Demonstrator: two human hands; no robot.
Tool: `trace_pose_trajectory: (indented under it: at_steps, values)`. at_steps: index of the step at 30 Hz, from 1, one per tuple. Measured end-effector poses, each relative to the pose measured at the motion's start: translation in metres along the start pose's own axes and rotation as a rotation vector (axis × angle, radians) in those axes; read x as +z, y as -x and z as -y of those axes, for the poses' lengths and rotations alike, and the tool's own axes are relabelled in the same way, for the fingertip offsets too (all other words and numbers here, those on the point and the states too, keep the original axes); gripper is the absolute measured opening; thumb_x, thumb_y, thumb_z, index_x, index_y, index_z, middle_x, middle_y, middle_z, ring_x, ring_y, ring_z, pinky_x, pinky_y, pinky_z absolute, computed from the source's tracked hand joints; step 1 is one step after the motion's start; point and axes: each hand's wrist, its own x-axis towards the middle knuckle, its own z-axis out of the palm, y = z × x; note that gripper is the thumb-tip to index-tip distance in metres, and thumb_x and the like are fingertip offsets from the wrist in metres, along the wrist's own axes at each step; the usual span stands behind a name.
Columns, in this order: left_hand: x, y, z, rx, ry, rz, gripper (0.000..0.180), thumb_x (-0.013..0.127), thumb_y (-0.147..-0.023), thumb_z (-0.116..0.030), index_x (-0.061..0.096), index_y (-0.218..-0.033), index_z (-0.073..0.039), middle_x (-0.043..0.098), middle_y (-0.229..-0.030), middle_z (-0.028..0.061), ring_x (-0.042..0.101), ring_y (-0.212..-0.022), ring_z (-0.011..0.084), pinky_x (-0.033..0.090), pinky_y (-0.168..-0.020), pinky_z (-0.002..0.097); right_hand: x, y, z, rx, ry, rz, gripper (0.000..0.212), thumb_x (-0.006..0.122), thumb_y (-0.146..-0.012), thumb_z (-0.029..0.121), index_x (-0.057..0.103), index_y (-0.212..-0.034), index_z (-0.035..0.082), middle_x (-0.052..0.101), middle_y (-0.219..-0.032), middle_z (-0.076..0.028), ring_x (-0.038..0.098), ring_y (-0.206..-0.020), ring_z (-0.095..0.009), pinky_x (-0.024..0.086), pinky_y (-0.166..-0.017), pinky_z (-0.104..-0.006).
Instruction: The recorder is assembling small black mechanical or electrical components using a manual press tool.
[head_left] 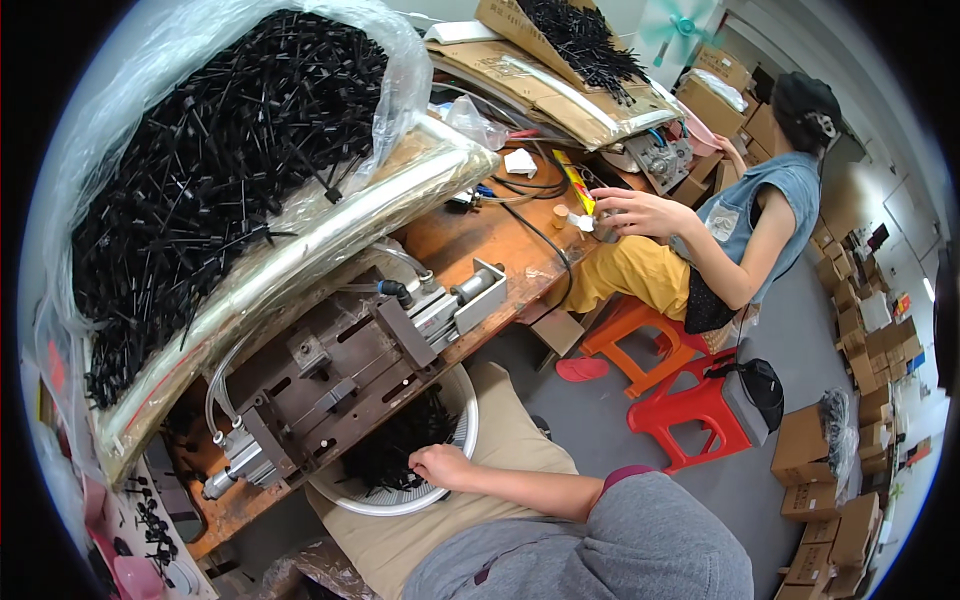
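Note:
My right hand (443, 467) is over the right side of a round white basket (468, 425). Its fingers are curled together at the edge of a heap of small black plastic pieces (395, 455) inside the basket; whatever they may hold is too small to make out. The basket rests by my lap, partly under the bench edge. Just beyond it, a brown metal fixture (345, 365) with pneumatic cylinders and clear air hoses is mounted along the wooden bench (480, 235). My left hand is out of the picture.
A large plastic-lined tray (300, 235) heaped with black stemmed pieces fills the far left. At right, a co-worker (760, 220) in a blue top reaches over the bench. Red stool (690, 420) and orange stool (645, 345) stand on the floor; cardboard boxes (805, 455) line the far right.

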Motion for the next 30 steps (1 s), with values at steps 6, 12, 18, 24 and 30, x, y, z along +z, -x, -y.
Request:
trace_pose_trajectory:
  at_steps: [6,12,18,24,30]
  values:
    - [0.017,0.023,-0.034,0.036,0.033,0.053,0.029,0.057,-0.1,-0.035,0.058,-0.111,-0.008,0.061,-0.107,0.0024,0.049,-0.077,0.0082,0.036,-0.07,0.0235,0.001,0.0,-0.01,0.049,0.003,0.006,0.01,0.065,-0.082,0.011,0.071,-0.09,0.008,0.071,-0.085,-0.014,0.069,-0.081,-0.034,0.056,-0.072,-0.0446]
    - [0.016,0.051,-0.064,0.058,0.076,0.108,0.028,0.057,-0.1,-0.034,0.058,-0.11,-0.008,0.059,-0.105,0.0024,0.048,-0.079,0.0089,0.036,-0.072,0.0246,-0.002,0.0,-0.008,0.064,-0.007,0.026,0.011,0.065,-0.082,0.011,0.071,-0.091,0.008,0.071,-0.086,-0.014,0.069,-0.082,-0.033,0.056,-0.072,-0.0436]
    - [0.008,0.086,-0.099,0.066,0.149,0.163,0.026,0.058,-0.1,-0.033,0.058,-0.108,-0.008,0.058,-0.102,0.0023,0.048,-0.08,0.0096,0.036,-0.074,0.0257,-0.007,-0.002,-0.003,0.117,0.02,0.079,0.012,0.066,-0.082,0.011,0.071,-0.092,0.008,0.073,-0.092,-0.011,0.07,-0.085,-0.03,0.056,-0.075,-0.0412]
    - [-0.003,0.126,-0.131,0.06,0.237,0.228,0.025,0.058,-0.1,-0.033,0.058,-0.106,-0.008,0.057,-0.1,0.0023,0.048,-0.081,0.0104,0.036,-0.076,0.0269,-0.002,-0.002,-0.008,0.1,0.033,0.086,0.011,0.066,-0.082,0.012,0.07,-0.092,0.009,0.073,-0.092,-0.009,0.07,-0.084,-0.029,0.056,-0.073,-0.0407]
    - [-0.009,0.166,-0.159,0.048,0.302,0.295,0.024,0.058,-0.1,-0.032,0.058,-0.104,-0.008,0.056,-0.098,0.0022,0.047,-0.082,0.0111,0.037,-0.077,0.028,-0.008,-0.001,0.0,0.067,0.043,0.053,0.013,0.067,-0.084,0.015,0.07,-0.095,0.009,0.071,-0.094,-0.01,0.069,-0.085,-0.031,0.056,-0.074,-0.0417]
